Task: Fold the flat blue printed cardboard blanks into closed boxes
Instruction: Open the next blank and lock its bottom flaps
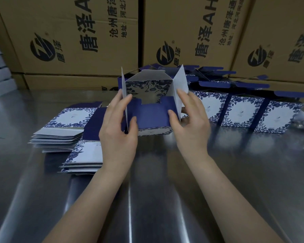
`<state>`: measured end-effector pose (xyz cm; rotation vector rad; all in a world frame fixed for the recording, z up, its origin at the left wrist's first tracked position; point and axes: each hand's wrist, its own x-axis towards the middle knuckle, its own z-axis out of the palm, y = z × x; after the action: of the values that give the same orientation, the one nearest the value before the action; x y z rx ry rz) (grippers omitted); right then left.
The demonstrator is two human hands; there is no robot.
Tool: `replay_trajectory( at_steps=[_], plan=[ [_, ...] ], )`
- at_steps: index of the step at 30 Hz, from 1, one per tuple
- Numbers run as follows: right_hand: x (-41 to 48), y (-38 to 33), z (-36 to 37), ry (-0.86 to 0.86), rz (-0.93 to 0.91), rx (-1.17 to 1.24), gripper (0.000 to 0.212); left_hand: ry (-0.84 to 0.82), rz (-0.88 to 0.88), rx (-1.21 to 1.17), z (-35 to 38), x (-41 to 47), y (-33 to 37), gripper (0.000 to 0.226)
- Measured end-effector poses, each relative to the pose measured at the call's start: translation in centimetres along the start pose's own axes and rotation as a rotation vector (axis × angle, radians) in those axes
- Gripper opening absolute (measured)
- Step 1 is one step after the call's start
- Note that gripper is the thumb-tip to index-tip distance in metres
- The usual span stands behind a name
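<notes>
Left hand: the left hand [118, 132] grips the left side of the half-folded blue-and-white floral printed cardboard box [152, 102]; fingers lie on the upright white left side flap, thumb presses the dark blue front flap. The hand is closed on the cardboard.
Right hand: the right hand [191, 123] grips the right side of the same box; fingers rest against the upright white right side flap, thumb presses the right end of the dark blue front flap. The hand is closed on the cardboard.
Box in work: stands on the reflective stainless-steel table [235, 181], centre, between both hands. Top open; white rear flap and both side flaps stand up; notched dark blue front flap is folded inward.
Flat blanks: a stack of flat blue floral printed cardboard blanks [65, 130] lies on the table to the left of the left hand, partly behind it, fanned unevenly.
Assembled boxes: a row of blue-and-white floral boxes with dark blue lids raised [249, 113] sits to the right of the box in work, near the rear of the table.
Background: large brown corrugated cartons with black printed characters [77, 37] stand stacked behind the table.
Far right edge: a small white item, partly cut off; cannot be identified.
</notes>
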<state>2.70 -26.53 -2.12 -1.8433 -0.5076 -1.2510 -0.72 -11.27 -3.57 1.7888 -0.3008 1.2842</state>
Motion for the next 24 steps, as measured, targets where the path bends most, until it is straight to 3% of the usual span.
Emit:
replay_trajectory(
  at_steps=[4, 9, 11, 16, 24],
  plan=[
    [0.2, -0.3, -0.2, -0.051, -0.107, -0.126, 0.044, -0.012, -0.005, -0.017, 0.0, -0.1, 0.1, 0.031],
    [0.4, -0.5, -0.3, -0.154, -0.129, -0.249, 0.057, -0.025, -0.132, -0.105, 0.1, 0.2, 0.5, 0.061],
    [0.5, -0.7, -0.3, -0.185, -0.098, -0.267, 0.059, -0.074, -0.094, -0.087, 0.1, 0.1, 0.4, 0.071],
    [0.7, -1.4, -0.5, -0.232, -0.048, -0.311, 0.070, -0.101, -0.055, 0.014, 0.2, 0.0, 0.8, 0.057],
    [1.0, -1.9, -1.1, -0.297, 0.062, -0.410, 0.075, -0.306, -0.216, 0.027, 0.8, -0.7, 1.7, 0.043]
  ],
)
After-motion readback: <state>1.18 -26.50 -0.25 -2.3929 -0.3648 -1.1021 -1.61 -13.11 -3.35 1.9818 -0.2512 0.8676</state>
